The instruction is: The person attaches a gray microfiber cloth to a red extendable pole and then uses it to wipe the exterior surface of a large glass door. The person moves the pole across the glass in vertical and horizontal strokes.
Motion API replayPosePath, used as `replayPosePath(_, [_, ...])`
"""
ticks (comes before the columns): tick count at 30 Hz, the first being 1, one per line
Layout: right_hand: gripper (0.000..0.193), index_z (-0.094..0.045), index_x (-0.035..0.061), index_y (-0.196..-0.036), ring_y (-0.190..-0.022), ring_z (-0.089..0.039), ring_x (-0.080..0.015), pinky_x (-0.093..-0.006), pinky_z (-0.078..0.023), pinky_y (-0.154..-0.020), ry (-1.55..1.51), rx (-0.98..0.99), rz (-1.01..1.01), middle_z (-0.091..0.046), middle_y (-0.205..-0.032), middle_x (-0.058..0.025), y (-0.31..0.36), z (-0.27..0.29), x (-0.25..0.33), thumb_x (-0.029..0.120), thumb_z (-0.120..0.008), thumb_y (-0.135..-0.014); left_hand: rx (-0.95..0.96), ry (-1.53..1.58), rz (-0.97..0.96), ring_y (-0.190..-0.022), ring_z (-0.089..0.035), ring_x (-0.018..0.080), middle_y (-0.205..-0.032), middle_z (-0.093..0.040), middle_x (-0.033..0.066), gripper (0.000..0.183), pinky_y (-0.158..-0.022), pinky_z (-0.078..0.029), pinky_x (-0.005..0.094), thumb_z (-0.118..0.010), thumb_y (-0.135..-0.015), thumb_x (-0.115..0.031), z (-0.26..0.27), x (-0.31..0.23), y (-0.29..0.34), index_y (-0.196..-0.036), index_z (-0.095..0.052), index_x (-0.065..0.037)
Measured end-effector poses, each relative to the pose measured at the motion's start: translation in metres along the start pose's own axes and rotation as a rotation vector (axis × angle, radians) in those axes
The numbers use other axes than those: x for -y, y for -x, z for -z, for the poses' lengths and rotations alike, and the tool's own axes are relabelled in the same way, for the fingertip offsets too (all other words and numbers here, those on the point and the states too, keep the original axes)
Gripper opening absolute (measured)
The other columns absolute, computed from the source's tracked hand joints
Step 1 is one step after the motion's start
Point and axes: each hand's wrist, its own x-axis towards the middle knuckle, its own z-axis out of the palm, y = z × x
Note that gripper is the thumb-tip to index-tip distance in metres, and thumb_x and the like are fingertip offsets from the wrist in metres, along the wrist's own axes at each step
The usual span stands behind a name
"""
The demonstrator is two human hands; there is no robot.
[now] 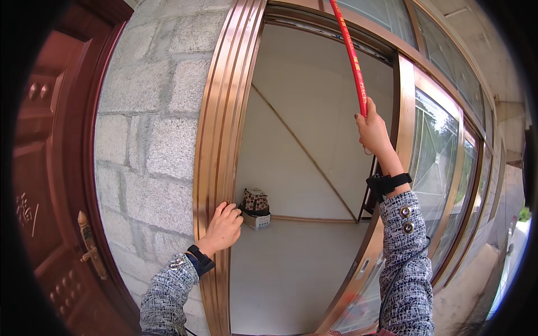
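My right hand (375, 133) is raised and closed around the lower end of a long red stick (352, 53) with yellow markings. A small loop hangs below that grip. The stick slants up past the top of the doorway and runs out of view, so its far end is hidden. Lower down, my left hand (223, 228) grips the inner edge of the bronze-coloured metal door frame (218, 134), fingers bent over it. Each wrist wears a black band.
A glass sliding panel (434, 145) stands at the right of the doorway. Inside, a patterned bag (255, 201) sits on a white box (258, 222) by the wall. Left are a block wall (174, 145) and a dark red door (42, 151) with a brass handle (89, 246).
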Motion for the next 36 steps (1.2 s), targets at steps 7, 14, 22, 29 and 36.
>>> replayPosePath(7, [0.063,-0.029,0.0092,-0.161,-0.050,-0.060,-0.0189,-0.0366,-0.051,-0.048,-0.085,0.055,-0.018,-0.060,-0.071,-0.0097,0.094,0.039,-0.037,0.013,-0.055,-0.104,-0.219,0.137,0.071,-0.130,-0.052,0.0356,-0.128,-0.060,0.0145,0.039,-0.109,-0.040,0.0497,-0.074,-0.082,-0.010,0.072,-0.050,-0.082,-0.119,-0.062,-0.003])
replayPosePath(14, [0.068,-0.031,0.0058,-0.164,-0.063,-0.052,-0.0055,-0.0258,-0.047,-0.056,-0.606,0.131,-0.095,-0.061,-0.085,0.0015,0.204,0.060,-0.042,0.006,-0.059,-0.102,-0.094,1.007,0.346,-0.124,-0.062,0.0300,-0.138,-0.062,0.0216,0.078,-0.095,-0.054,0.0414,-0.069,-0.102,-0.042,0.085,-0.179,-0.208,-0.156,-0.032,-0.002])
replayPosePath(22, [0.069,-0.030,0.0064,-0.164,-0.071,-0.056,-0.0046,-0.0222,-0.047,-0.063,-0.850,0.173,-0.062,-0.067,-0.103,-0.0061,0.271,0.020,-0.009,0.009,-0.060,-0.102,-0.266,1.289,0.473,-0.083,-0.070,0.0208,-0.094,-0.069,0.0106,0.047,-0.074,-0.057,0.0387,-0.056,-0.108,-0.023,0.077,-0.239,-0.240,-0.146,-0.038,0.000])
replayPosePath(29, [0.060,-0.033,0.0116,-0.163,-0.060,-0.053,-0.0072,-0.0208,-0.043,-0.052,-1.475,0.258,-0.255,-0.064,-0.096,-0.0079,0.269,-0.004,0.041,0.012,-0.055,-0.107,-0.401,1.283,0.467,-0.068,-0.062,0.0123,-0.081,-0.061,0.0046,0.023,-0.060,-0.053,0.0328,-0.054,-0.109,-0.021,0.098,-0.186,-0.232,-0.119,-0.046,-0.003])
replayPosePath(36, [0.045,-0.049,0.0120,-0.153,-0.054,-0.050,-0.0071,-0.0216,-0.038,-0.044,-1.628,0.134,-0.240,-0.064,-0.087,-0.0069,0.133,-0.059,0.086,0.009,-0.053,-0.108,-0.434,1.346,0.452,-0.092,-0.063,0.0112,-0.109,-0.065,0.0076,0.064,-0.076,-0.054,0.0287,-0.061,-0.109,-0.035,0.141,-0.096,-0.260,-0.156,-0.033,-0.003])
